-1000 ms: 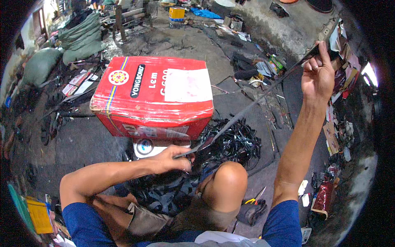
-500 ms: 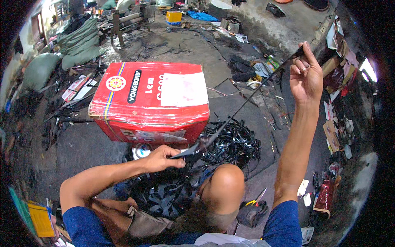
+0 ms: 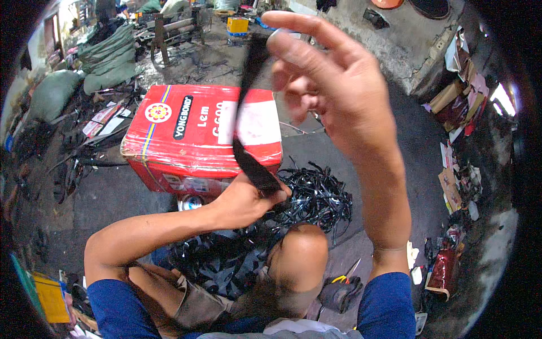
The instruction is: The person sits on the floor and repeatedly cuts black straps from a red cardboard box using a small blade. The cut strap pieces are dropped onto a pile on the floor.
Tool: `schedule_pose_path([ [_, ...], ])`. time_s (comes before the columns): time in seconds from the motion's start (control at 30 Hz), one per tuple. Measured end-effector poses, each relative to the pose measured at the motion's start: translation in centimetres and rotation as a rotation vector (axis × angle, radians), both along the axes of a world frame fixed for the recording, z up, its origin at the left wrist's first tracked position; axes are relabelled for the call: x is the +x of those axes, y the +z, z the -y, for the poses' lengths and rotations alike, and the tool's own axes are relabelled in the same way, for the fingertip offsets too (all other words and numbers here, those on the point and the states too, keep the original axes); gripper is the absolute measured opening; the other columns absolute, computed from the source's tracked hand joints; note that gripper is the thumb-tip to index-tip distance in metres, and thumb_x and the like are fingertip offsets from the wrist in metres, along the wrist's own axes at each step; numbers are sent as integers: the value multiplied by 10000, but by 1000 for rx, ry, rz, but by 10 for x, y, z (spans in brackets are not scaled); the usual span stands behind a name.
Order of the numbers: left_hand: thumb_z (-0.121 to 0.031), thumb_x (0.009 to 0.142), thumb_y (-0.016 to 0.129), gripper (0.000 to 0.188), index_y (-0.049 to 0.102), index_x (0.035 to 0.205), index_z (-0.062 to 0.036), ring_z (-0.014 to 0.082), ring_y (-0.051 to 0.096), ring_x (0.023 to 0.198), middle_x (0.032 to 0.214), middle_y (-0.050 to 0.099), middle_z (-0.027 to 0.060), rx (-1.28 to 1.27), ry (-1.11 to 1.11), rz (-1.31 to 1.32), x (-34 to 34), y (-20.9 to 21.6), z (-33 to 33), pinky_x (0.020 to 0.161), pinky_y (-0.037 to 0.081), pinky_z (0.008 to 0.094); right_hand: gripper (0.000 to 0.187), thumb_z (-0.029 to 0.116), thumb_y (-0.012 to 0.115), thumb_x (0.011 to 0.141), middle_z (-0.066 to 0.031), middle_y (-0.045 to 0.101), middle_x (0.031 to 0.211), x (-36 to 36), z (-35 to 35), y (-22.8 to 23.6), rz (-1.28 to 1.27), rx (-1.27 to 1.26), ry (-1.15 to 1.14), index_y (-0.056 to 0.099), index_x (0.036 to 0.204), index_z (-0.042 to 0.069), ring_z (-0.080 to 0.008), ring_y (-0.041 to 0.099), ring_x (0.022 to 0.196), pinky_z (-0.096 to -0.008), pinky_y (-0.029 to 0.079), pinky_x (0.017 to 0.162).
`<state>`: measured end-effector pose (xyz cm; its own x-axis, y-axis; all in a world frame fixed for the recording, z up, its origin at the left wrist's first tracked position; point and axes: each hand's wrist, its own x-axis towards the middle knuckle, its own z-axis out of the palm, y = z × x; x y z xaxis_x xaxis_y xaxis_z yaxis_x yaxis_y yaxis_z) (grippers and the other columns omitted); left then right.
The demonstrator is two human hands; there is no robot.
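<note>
A long, flat black strip (image 3: 255, 168) rises in a curve from my left hand (image 3: 243, 202), whose thumb and fingers are closed on its lower part. My right hand (image 3: 339, 85) is lifted high and close, smeared by motion. The strip's upper end meets the tips of its thumb and forefinger, which seem to pinch it; the other fingers are loosely curled. Behind the strip stands a red carton (image 3: 164, 135) with a white patch on top. A tangled heap of thin black strips (image 3: 319, 195) lies right of my left hand. More black pieces (image 3: 226, 271) lie by my legs.
Yellow-handled scissors (image 3: 341, 278) rest by a dark cloth bundle (image 3: 341, 296) to the right of my knee (image 3: 305, 248). A round can (image 3: 191, 202) sits before the carton. Green sacks (image 3: 107, 59) are piled far left. Cardboard scraps (image 3: 449, 183) line the right side.
My right hand has swung left and closer, from far out at the right to above the carton. The strip, stretched taut before, now bends upward. My left hand has shifted slightly right.
</note>
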<state>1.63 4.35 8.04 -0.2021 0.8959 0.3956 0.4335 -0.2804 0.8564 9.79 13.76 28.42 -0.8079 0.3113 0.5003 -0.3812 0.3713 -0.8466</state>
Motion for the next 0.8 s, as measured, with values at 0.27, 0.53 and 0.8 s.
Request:
schedule_pose_path([
  [0.27, -311, 1084, 510, 330, 681, 1146, -36, 113, 690, 729, 877, 708, 48, 11, 127, 555, -40, 46, 20, 612, 548, 229, 244, 235, 731, 948, -24, 667, 832, 53, -49, -119, 485, 228, -268, 672, 1048, 19, -102, 607, 795, -280, 505, 730],
  [0.53, -333, 1074, 532, 315, 682, 1101, -58, 98, 687, 762, 932, 726, 39, -8, 23, 548, -27, 42, 26, 639, 552, 241, 230, 244, 700, 980, 19, 664, 992, 52, -41, -178, 493, -378, 0, 673, 1134, 76, -75, 599, 901, -236, 478, 783],
  [0.8, -292, 1067, 548, 279, 688, 1046, -52, 92, 673, 780, 919, 715, 25, -42, -30, 558, -21, 37, 27, 677, 558, 269, 155, 188, 677, 977, -14, 668, 956, 62, -61, -185, 314, -762, 296, 631, 1078, 79, -117, 634, 867, -269, 499, 799],
])
